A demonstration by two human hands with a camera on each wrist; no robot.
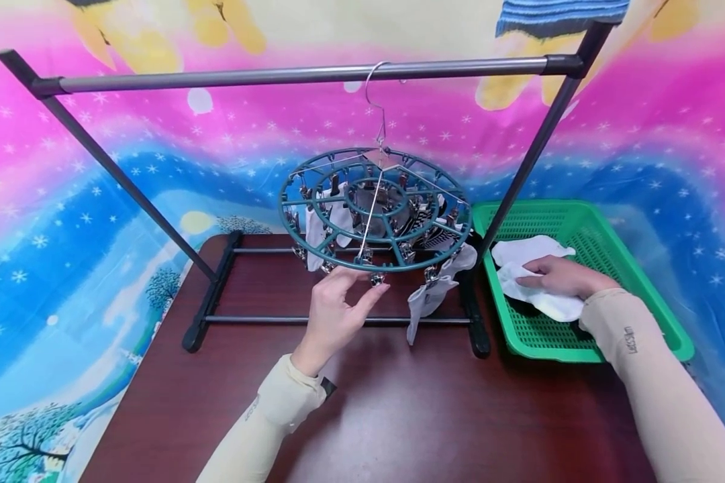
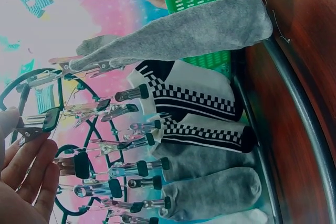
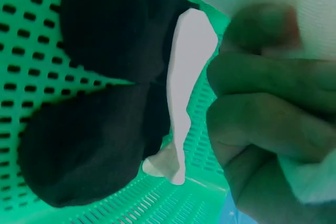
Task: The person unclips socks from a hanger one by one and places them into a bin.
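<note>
A round green clip hanger (image 1: 332,258) hangs by its hook from a metal rail. At its near rim my left hand (image 1: 335,312) pinches a metal clip (image 2: 39,124) between thumb and fingers. Socks hang from other clips: a grey one (image 2: 184,32), checkered black-and-white ones (image 2: 199,95) and more grey ones (image 2: 212,192). Over the green basket (image 1: 646,295), my right hand (image 1: 564,276) holds a white sock (image 1: 552,305) with curled fingers. Black socks (image 3: 89,145) and another white piece (image 3: 191,51) show beneath it in the right wrist view.
The drying rack's rail (image 1: 217,79) spans above the hanger, its right post (image 1: 534,147) standing between hanger and basket. Black feet (image 1: 202,315) rest on the dark red table (image 1: 399,409). A patterned cloth (image 1: 24,201) hangs behind.
</note>
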